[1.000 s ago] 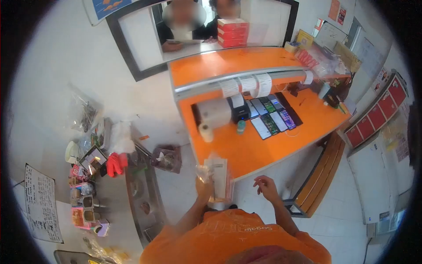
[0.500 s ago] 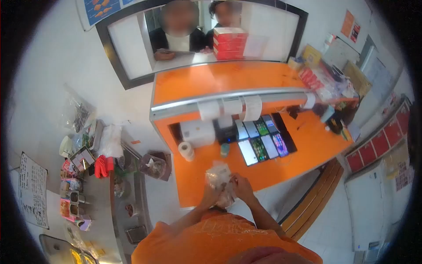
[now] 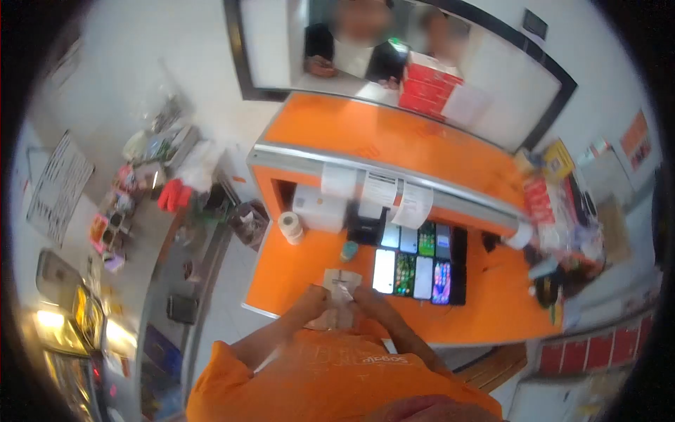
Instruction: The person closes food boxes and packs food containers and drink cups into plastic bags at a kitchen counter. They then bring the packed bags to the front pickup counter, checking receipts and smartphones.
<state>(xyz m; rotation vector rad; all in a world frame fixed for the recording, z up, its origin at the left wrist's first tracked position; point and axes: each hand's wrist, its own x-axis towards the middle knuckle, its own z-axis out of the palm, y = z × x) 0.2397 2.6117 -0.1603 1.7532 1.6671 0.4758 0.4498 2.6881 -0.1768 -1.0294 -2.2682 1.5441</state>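
From my end, the counter's front edge runs close below the hands; bare orange top lies to the left, while the phones crowd the right hand. The tan packet sits between both hands near that edge (whether resting or lifted, I can't tell), pale and flat, with a shiny clear patch. I see the left hand clamped on its side; the right touches the opposite side, its grip unclear. A second ago, the right hung well apart.
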